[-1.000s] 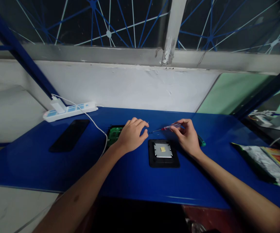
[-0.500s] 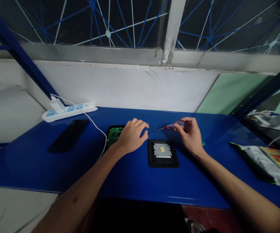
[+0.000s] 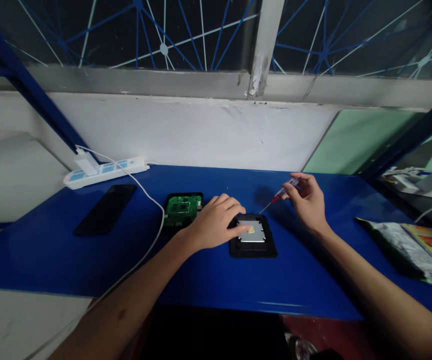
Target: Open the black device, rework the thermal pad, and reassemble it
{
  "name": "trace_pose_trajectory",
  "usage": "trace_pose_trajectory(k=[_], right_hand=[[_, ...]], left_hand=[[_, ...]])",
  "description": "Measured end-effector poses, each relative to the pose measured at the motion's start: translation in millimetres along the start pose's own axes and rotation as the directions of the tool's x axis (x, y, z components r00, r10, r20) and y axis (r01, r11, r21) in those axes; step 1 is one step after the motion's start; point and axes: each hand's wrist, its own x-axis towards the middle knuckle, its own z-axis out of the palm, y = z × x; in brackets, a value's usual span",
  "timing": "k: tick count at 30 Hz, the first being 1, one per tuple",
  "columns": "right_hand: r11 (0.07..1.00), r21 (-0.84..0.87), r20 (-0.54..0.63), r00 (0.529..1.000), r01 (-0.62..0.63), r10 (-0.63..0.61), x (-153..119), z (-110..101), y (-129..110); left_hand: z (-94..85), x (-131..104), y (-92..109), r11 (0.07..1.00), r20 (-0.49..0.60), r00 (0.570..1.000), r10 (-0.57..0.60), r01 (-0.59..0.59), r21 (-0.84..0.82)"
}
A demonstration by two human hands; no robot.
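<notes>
On the blue table lies a square black cover (image 3: pixel 253 248) with a silver metal plate (image 3: pixel 244 234) and a small yellowish pad (image 3: pixel 251 229) on it. My left hand (image 3: pixel 219 223) rests over the cover's left side, fingers apart, the thumb reaching across the plate to the pad. My right hand (image 3: pixel 308 202) holds a screwdriver (image 3: pixel 284 191) with a clear and red handle; its thin tip points down-left near the cover's top edge. A green circuit board (image 3: pixel 180 209) in a black case sits left of my left hand, partly covered by it.
A black phone (image 3: pixel 105 210) lies at the left, by a white power strip (image 3: pixel 107 170) with a plugged-in adapter. A white cable (image 3: pixel 146 192) runs across the table under my left arm. At the right is a shiny bag (image 3: pixel 407 247).
My left hand has moved right and down onto the cover, uncovering more of the circuit board. My right hand has shifted right, and the screwdriver now slants more steeply.
</notes>
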Motion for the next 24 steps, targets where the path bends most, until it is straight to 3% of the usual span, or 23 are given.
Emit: trace_pose_trajectory(k=[7,24], right_hand=[[1.0,0.015,0.031,0.999,0.009,-0.01,-1.9,1.0,-4.3],[1.0,-0.01,0.064,0.998,0.014,-0.013,-5.2,3.2,-10.2]], left_hand=[[3.2,0.2,14.3,0.996,0.033,0.996,0.077,-0.076,-0.038],[12.4,2.6,20.6,0.998,0.097,0.993,0.066,-0.065,-0.011]])
